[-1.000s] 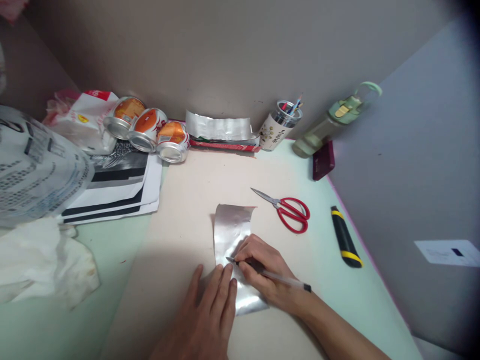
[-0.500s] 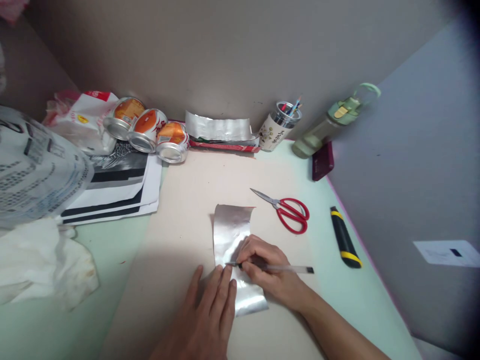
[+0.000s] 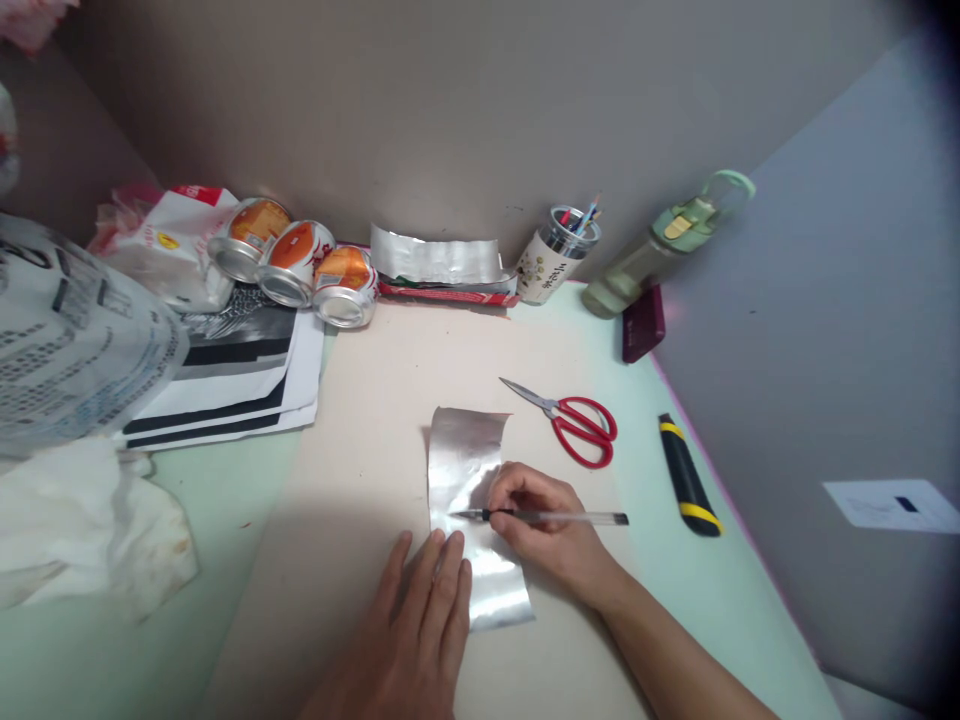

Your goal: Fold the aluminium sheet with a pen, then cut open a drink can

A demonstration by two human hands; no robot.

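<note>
Right fingers [image 3: 516, 478] pinch the pen [image 3: 559, 518], long axis crosswise, tip leftward; left fingers [image 3: 448, 580] spread on silvery sheet [image 3: 466, 450].

Metal sheet [image 3: 466, 450] on board [image 3: 367, 425]; scissors [image 3: 554, 407] right; cans [image 3: 294, 260] behind, left; pen cup [image 3: 550, 265], bottle [image 3: 646, 258] behind, right.

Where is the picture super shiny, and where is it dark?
In the head view, white glare gleams on the metal sheet near the pen; in the head view, soft shadow covers the beige mat beside the left hand, and the top-right corner goes black.
</note>
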